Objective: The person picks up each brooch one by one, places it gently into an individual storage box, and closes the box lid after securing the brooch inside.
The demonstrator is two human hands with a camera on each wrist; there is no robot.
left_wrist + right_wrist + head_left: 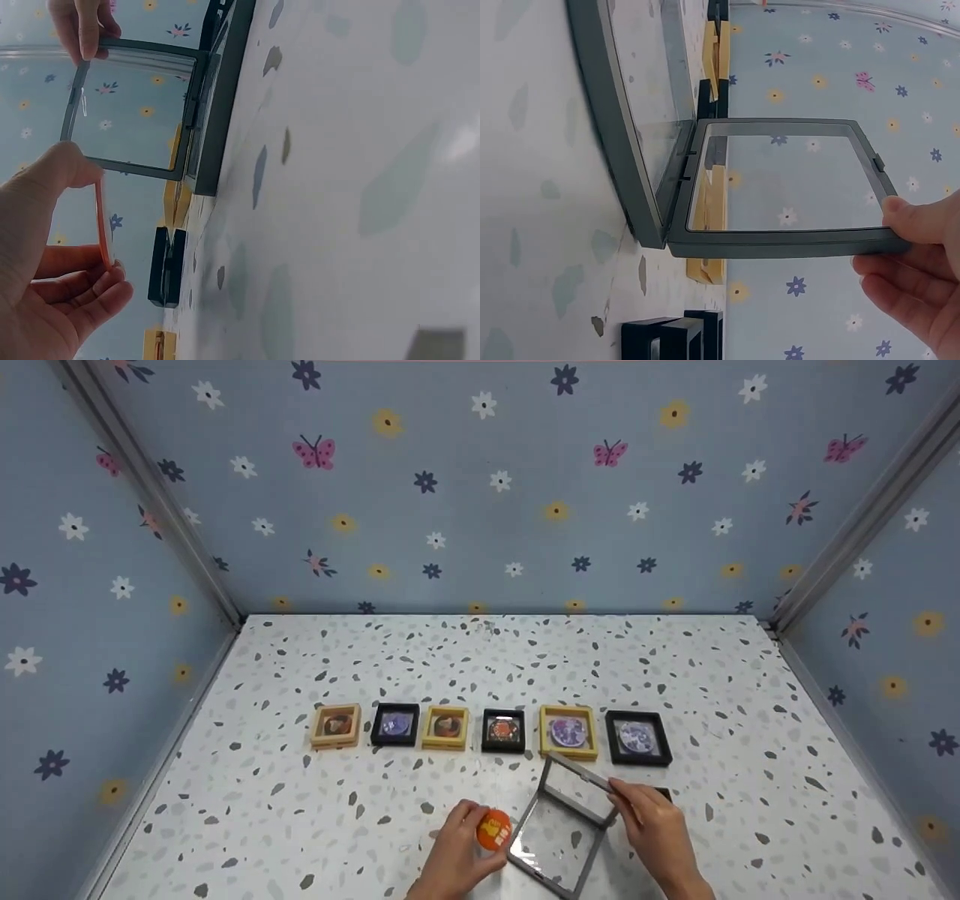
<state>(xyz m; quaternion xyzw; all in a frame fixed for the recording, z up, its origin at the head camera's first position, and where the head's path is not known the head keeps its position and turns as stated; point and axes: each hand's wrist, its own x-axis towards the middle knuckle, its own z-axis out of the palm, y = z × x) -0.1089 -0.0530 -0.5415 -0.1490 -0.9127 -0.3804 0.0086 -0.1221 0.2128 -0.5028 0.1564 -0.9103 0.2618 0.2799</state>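
My left hand (pixel 457 851) pinches a thin round orange badge (pixel 493 829) by its edges, between thumb and fingers; yellow marks show on its face. The left wrist view has the badge (pixel 105 225) edge-on, held upright near the lid's corner. To its right lies a dark grey hinged display frame (pixel 547 881) with clear film windows, its lower half flat on the table. Its lid (pixel 780 244) stands raised on the hinge. At the lid's outer corner, my right hand (pixel 660 829) grips the rim between thumb and fingers.
A row of smaller display frames runs behind, each with a round piece inside: a tan frame (pixel 335 744), several black and yellow ones, and a black frame (pixel 639 760) at the right end. Something dark (pixel 663 793) shows partly behind my right hand. Flowered panels (pixel 495 450) enclose the speckled table (pixel 300 817).
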